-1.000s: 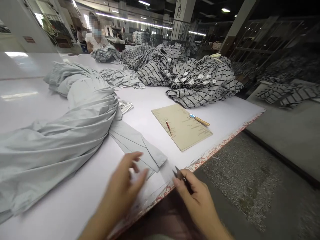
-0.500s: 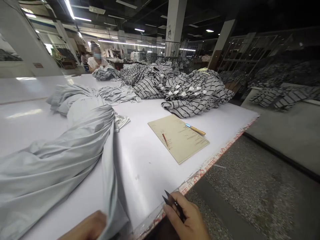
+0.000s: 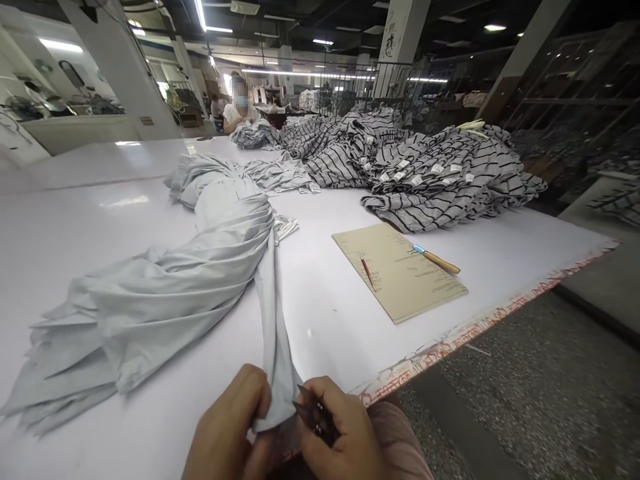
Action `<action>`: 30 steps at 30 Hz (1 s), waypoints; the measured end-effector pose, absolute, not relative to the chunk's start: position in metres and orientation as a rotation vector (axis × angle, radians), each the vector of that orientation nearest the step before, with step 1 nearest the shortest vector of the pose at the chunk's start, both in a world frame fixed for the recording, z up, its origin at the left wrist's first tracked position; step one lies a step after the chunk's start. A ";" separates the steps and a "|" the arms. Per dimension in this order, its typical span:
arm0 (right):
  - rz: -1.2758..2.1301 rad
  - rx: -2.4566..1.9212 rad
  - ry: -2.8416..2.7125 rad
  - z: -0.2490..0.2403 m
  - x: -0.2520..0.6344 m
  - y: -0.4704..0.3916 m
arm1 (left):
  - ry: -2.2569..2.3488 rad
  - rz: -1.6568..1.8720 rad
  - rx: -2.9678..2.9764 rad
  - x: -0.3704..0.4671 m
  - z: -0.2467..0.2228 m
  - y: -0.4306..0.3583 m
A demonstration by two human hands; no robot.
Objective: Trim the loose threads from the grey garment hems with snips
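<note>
Pale grey cloth (image 3: 180, 287): spread in a twisted, gathered heap over the left of a white table (image 3: 320, 280), one narrow length (image 3: 273, 327) drawn down its right side to the near edge; whether that length is one piece with the heap cannot be told.
Left hand (image 3: 227, 423): closed, the lower end of the narrow length pinched between thumb and curled fingers, apparently so that the edge is pulled taut and presented to the other hand; the fingertips are partly hidden.
Right hand (image 3: 345, 433): wrapped around dark snips (image 3: 316, 415), which are gripped low in the palm, seemingly so that the points are left free and easily steered.
Blades: parted at the tips and aimed at the held end, just beside it; contact cannot be made out.
Tan card (image 3: 400, 283): laid flat beyond the hands, probably so that its writing can be consulted; a red pen (image 3: 369, 273) and a wooden-handled tool (image 3: 436, 259) are rested on it, perhaps to be within reach.
Striped garments (image 3: 450, 173): heaped at the far right, white tags showing, likely set apart from the grey.
Across the table: a masked co-worker (image 3: 235, 117) is seen behind a bundle (image 3: 255, 135).
</note>
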State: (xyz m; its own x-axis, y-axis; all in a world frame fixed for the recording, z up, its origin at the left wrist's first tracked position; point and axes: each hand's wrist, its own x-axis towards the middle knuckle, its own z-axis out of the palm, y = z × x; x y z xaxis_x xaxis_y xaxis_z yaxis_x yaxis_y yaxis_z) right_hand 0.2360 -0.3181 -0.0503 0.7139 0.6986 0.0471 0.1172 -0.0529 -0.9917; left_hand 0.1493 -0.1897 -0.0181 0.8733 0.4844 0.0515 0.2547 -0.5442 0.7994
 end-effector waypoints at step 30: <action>0.411 -1.853 -0.928 -0.054 0.223 -0.332 | 0.637 0.299 1.618 0.153 -0.022 -0.208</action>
State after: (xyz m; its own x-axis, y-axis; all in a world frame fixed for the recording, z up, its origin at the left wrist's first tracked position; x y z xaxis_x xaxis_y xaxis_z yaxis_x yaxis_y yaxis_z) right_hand 0.2233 -0.3319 -0.0536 0.6500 0.7508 0.1175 0.4172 -0.2233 -0.8810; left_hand 0.1526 -0.2076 -0.0218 0.8103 0.5611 -0.1691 0.2288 -0.0372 0.9728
